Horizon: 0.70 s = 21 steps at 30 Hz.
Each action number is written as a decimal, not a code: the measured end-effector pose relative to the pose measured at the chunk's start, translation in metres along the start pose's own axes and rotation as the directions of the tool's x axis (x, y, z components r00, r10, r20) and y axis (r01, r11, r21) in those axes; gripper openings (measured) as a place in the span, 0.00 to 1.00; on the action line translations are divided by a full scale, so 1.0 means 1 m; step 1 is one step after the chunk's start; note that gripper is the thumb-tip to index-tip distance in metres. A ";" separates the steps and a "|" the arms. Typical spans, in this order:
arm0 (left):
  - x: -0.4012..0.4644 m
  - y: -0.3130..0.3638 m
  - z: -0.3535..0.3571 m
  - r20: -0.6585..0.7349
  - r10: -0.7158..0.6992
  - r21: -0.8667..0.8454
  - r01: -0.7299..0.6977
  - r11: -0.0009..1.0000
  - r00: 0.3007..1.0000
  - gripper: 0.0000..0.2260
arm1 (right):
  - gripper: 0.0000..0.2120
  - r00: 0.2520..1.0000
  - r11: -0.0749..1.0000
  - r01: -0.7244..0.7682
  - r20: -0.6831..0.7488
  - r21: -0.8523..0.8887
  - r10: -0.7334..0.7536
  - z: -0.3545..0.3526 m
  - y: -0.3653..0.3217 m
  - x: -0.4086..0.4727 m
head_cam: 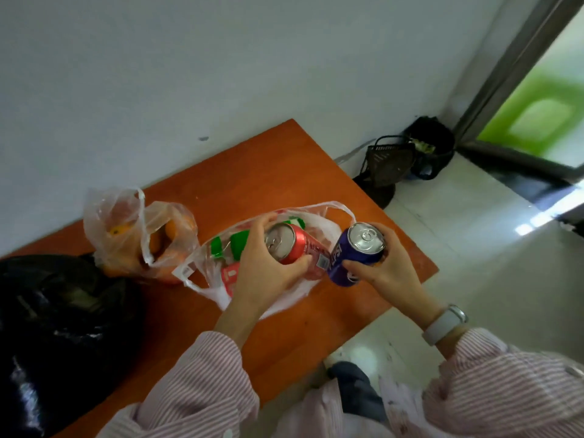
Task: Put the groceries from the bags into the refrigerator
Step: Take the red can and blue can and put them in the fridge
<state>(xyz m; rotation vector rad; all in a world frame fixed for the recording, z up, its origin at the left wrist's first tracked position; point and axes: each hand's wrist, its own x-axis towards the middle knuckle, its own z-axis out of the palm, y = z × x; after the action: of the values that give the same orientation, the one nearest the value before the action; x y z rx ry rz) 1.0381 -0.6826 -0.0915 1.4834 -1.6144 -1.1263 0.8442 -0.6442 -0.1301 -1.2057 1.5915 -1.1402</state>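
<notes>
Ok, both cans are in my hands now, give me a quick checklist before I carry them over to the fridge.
1. Left hand wrapped around the red can: ok.
2. Right hand wrapped around the blue can: ok.
3. Both can tabs unopened: ok.
4. Red can clear of the white bag: cannot tell, it is right above the opening.
5. Other groceries left: not ok, green and red packs remain in the white bag, oranges in the clear bag.
6. Fridge door open: cannot tell, the fridge is out of view.
</notes>
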 end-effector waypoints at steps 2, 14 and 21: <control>-0.007 0.007 0.015 0.120 0.025 -0.100 -0.013 0.995 0.992 0.32 | 0.31 0.993 0.999 -0.030 -0.115 0.015 0.032 -0.014 0.004 -0.032; -0.130 0.077 0.220 0.729 0.254 -0.168 -0.194 0.966 0.636 0.26 | 0.30 0.647 0.959 -0.257 -0.715 0.122 0.264 -0.155 0.046 -0.266; -0.279 0.135 0.367 0.904 0.347 -0.238 -0.381 0.894 0.249 0.27 | 0.29 0.295 0.927 -0.296 -0.900 0.232 0.320 -0.247 0.082 -0.436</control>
<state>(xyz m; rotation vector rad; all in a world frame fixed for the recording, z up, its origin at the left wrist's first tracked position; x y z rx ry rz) 0.6897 -0.3521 -0.0961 0.2088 -2.5535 -1.8112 0.6809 -0.1642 -0.1092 -0.0168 2.4877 -1.6941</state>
